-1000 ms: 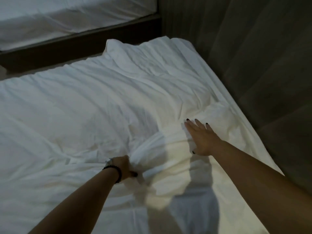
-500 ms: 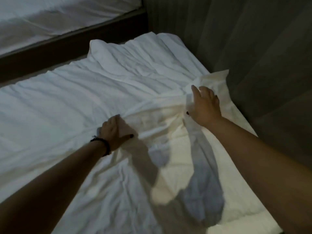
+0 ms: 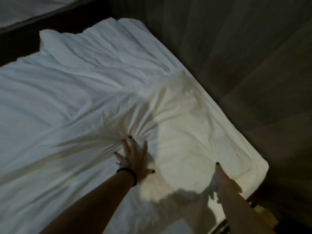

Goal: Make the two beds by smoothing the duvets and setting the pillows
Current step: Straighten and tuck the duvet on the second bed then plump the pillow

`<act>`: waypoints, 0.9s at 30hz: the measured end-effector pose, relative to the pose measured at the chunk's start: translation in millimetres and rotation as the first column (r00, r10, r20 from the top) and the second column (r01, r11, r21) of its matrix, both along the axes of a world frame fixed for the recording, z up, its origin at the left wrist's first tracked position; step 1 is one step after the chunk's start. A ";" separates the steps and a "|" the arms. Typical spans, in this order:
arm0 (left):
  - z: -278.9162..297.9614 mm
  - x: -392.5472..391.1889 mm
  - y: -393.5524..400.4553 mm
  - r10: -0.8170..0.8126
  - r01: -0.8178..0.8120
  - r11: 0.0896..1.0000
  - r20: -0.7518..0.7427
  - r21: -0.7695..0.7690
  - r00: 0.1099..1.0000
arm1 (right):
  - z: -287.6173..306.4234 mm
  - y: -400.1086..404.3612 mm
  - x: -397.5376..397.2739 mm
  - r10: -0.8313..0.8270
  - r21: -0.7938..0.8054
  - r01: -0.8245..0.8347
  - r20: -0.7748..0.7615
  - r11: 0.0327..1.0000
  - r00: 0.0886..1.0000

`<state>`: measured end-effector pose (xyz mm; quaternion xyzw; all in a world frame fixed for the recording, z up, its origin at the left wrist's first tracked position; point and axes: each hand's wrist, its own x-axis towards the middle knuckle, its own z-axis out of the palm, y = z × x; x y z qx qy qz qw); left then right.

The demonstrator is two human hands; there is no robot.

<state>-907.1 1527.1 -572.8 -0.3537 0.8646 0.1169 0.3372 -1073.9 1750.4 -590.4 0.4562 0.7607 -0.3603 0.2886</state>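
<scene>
Both hands press flat: left hand (image 3: pixel 135 157) fingers spread mid-frame; duvet (image 3: pixel 84 98) wrinkles fan toward upper left; right hand (image 3: pixel 224 181) at lower-right corner.

Two bare forearms, no sleeves, dark nail polish, left hand (image 3: pixel 135 159) had black wristband (image 3: pixel 130 174), right hand (image 3: pixel 226 181) unadorned.

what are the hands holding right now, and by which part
Nothing: the left hand presses flat on the duvet; the right hand rests on it too.
</scene>
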 end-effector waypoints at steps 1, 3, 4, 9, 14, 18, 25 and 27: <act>-2.5 -8.6 -3.8 0.035 -0.034 0.999 0.027 -0.008 0.999 | -3.8 2.4 6.4 -0.073 -0.064 0.080 0.095 0.995 0.993; -2.8 -25.7 -6.1 0.220 -0.220 0.975 -0.017 0.023 0.975 | 0.1 12.6 17.1 0.063 -0.165 -0.039 0.142 0.986 0.988; -2.3 -32.4 -3.5 0.263 -0.261 0.963 -0.033 0.065 0.964 | 0.2 14.1 14.3 0.126 -0.114 -0.116 0.084 0.987 0.989; 25.7 -51.0 12.9 -0.047 0.051 0.997 -0.083 0.052 0.995 | 29.3 17.5 -14.8 0.331 0.107 -0.324 -0.057 0.940 0.942; 32.9 -25.7 44.0 -0.376 0.387 0.918 -0.119 0.083 0.919 | 49.1 77.0 -3.6 0.274 0.197 -0.262 -0.039 0.945 0.961; 28.3 -13.7 22.1 -0.064 0.098 0.992 -0.365 0.074 0.929 | 46.2 51.9 -0.8 0.375 0.214 -0.360 -0.033 0.908 0.926; 39.5 47.3 6.0 -0.074 0.016 0.991 -0.443 -0.134 0.894 | 58.7 2.6 33.7 0.681 0.220 -0.647 -0.159 0.730 0.715; 47.4 53.2 -20.5 0.219 -0.273 0.957 -0.383 -0.092 0.898 | 63.2 -10.8 59.1 0.783 0.206 -0.757 -0.220 0.620 0.581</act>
